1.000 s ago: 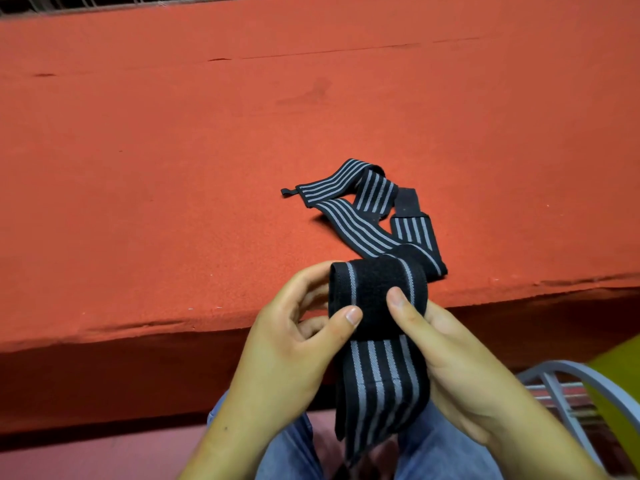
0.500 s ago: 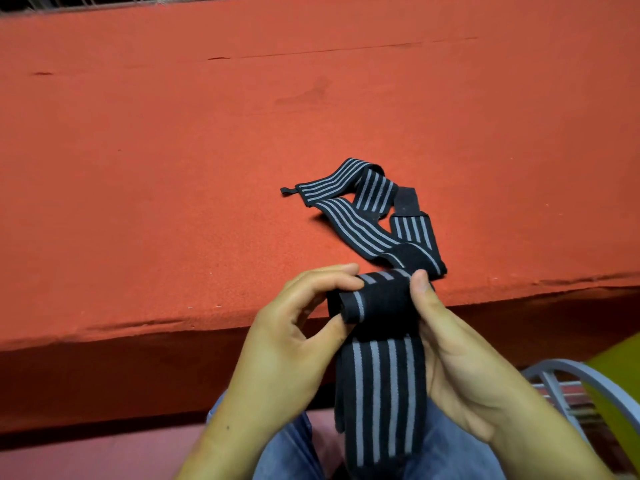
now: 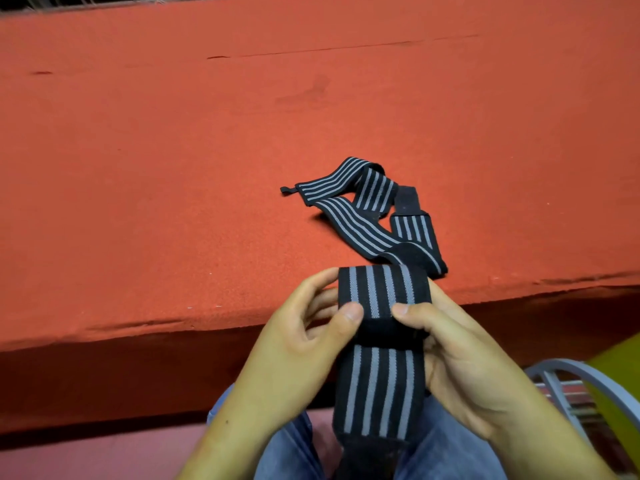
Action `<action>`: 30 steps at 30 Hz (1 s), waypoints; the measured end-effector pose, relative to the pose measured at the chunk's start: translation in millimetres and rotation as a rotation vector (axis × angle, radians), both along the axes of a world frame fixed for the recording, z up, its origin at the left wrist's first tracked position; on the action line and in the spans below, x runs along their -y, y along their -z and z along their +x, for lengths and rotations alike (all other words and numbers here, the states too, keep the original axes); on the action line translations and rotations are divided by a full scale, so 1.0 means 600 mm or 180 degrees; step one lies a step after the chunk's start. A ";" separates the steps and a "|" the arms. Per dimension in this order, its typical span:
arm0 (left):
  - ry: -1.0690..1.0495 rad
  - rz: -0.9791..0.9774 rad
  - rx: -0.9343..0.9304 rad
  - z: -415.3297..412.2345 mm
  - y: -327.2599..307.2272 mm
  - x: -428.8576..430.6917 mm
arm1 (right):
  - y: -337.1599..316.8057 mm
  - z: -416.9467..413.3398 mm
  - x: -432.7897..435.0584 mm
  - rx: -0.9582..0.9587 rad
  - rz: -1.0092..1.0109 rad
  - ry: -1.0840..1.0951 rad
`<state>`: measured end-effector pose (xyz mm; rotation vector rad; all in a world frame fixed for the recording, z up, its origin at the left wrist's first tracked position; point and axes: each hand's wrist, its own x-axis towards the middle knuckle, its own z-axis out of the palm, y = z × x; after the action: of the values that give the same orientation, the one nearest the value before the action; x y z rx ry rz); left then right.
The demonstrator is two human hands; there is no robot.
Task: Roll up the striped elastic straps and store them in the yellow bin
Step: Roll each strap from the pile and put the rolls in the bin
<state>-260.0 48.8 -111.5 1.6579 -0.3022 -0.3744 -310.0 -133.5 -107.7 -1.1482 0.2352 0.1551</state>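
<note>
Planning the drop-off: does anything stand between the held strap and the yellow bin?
Yes: a curved grey metal rail lies between the black, grey-striped elastic strap and the yellow bin at lower right.

One strap sits between left hand and right hand at the table's near edge. A second strap lies on the table just behind it

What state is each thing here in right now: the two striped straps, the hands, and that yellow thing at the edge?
Held strap: partly rolled, its tail hanging down unrolled.
Second strap: unrolled, lying loosely folded on the red table.
Left hand: pinches the roll, thumb in front.
Right hand: pinches the roll's other side.
Yellow bin: only a corner shows, contents hidden.
</note>
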 end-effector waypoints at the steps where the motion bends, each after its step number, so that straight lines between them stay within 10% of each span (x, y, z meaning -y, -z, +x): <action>1: 0.0023 -0.0031 -0.0038 -0.002 -0.001 0.002 | -0.002 0.000 -0.001 0.0019 -0.0012 -0.0031; 30: -0.0055 -0.0416 0.0313 -0.004 -0.005 0.006 | -0.005 -0.004 -0.009 -0.0105 0.0241 -0.0143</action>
<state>-262.3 45.4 -108.4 1.5520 -0.3778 -0.2551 -312.1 -128.1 -104.8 -1.0766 0.2309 0.2209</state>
